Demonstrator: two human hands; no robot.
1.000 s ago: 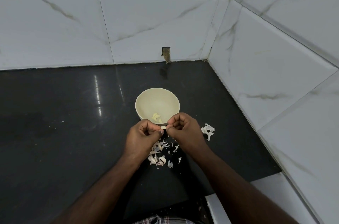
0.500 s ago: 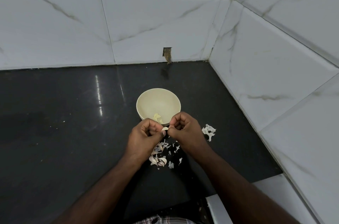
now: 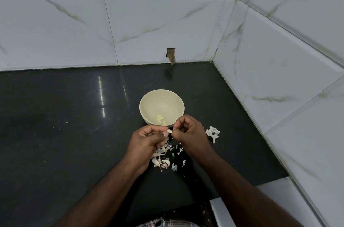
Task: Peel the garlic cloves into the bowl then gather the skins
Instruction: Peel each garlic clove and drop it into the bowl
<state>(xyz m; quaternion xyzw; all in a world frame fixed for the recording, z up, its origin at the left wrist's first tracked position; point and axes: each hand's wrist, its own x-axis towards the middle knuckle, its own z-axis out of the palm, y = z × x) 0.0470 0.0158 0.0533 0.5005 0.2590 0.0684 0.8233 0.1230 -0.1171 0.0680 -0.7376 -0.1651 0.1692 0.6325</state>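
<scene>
A cream bowl (image 3: pixel 149 102) stands on the black counter (image 3: pixel 65 133) and holds a few peeled cloves (image 3: pixel 160 119). Just in front of its near rim, my left hand (image 3: pixel 147 143) pinches a pale garlic clove (image 3: pixel 169 131) between thumb and fingers. My right hand (image 3: pixel 189 134) pinches the same clove from the right with curled fingers. Unpeeled cloves and loose skins (image 3: pixel 162 159) lie on the counter below my hands. A larger clump of skin (image 3: pixel 213 133) lies to the right of my right hand.
White marble-look tiled walls (image 3: pixel 130 22) close the counter at the back and right, meeting in a corner. A small brown notch (image 3: pixel 171 54) sits at the back wall's base. A white ledge (image 3: pixel 270 208) borders the counter at the lower right.
Both hands stay together in front of the bowl, working the clove. The view has tilted slightly, so more of the peeled cloves in the bowl show.
</scene>
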